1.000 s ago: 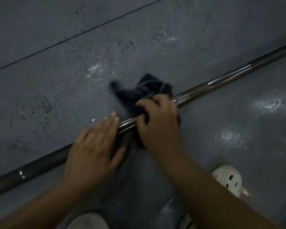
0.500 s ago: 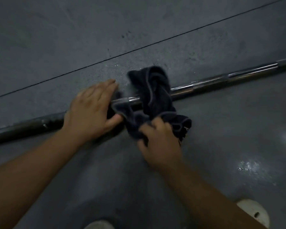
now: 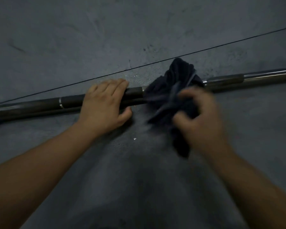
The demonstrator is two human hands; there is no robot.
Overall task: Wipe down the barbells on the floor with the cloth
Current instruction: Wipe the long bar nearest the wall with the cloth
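1 barbell [image 3: 40, 104] lies on the floor [image 3: 73, 38], running from the left edge to the right. The left hand [image 3: 104, 106] rests flat on it, fingers straight. The right hand [image 3: 198, 116], blurred, grips the cloth [image 3: 173, 86], which is bunched over the bar just beside the left hand. The wiping looks to be in mid-bar. Which lengths are clean cannot be told, and no other barbells show.

The bar [image 3: 31, 104] is metal: dull, dark and matt toward the left, with one bright ring [image 3: 61, 103], and glossy chrome with sharp highlights toward the right. The cloth [image 3: 177, 76] is dark, soft, nappy fabric, matt, with a paler stitched hem. The floor [image 3: 73, 38] is grey, matt, grainy and scuffed.
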